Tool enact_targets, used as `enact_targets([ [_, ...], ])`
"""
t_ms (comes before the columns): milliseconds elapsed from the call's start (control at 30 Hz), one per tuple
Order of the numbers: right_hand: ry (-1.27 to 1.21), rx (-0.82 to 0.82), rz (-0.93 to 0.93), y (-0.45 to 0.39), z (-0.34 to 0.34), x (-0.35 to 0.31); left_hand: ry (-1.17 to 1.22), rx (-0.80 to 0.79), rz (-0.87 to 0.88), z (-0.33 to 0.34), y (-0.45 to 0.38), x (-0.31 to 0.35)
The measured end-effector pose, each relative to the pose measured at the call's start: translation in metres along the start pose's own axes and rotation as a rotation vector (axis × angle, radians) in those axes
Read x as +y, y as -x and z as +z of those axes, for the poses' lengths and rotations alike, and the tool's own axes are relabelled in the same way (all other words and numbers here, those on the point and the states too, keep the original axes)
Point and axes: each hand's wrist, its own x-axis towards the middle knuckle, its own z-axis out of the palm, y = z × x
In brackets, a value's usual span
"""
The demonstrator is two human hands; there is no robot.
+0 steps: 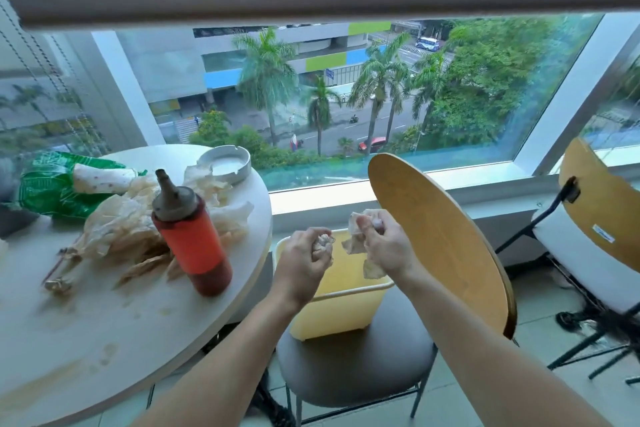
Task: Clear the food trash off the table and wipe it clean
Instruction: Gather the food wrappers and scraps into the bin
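Plainly, the head view shows both hands over the yellow bin [341,302], which sits on a grey chair seat [356,357] just right of the round bench [104,333]. The left hand [306,262] is clenched round a small wad of tissue [323,244]; the right hand [382,244] grips a larger crumpled napkin [362,246] whose loose ends hang down over the bin's mouth. Both scraps look light, soft and limp, so any fistful holds them.

Left of the bin, on the bench, greasy wrapping paper [121,229] lies heaped with a green bag [48,184] behind it; I judge these equally light, perhaps slick with oil, best gathered by bunching. A sauce bottle [192,232] stands in front of the heap and could tip if brushed. An ashtray [225,163] sits behind, and smears mark the bench's near edge.
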Motion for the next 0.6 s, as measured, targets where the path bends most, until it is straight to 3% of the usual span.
enact_targets([
  [200, 0.018, -0.119, -0.115, -0.01, 0.007, 0.021, -0.04, -0.111, -0.047, 0.008, -0.008, -0.017],
  [433, 0.672, -0.304, -0.077, -0.021, 0.011, 0.042, -0.219, -0.312, -0.146, 0.006, -0.014, -0.023],
  [600, 0.727, -0.325, -0.059, -0.016, 0.012, 0.036, -0.344, -0.318, -0.132, 0.0, -0.009, -0.018],
])
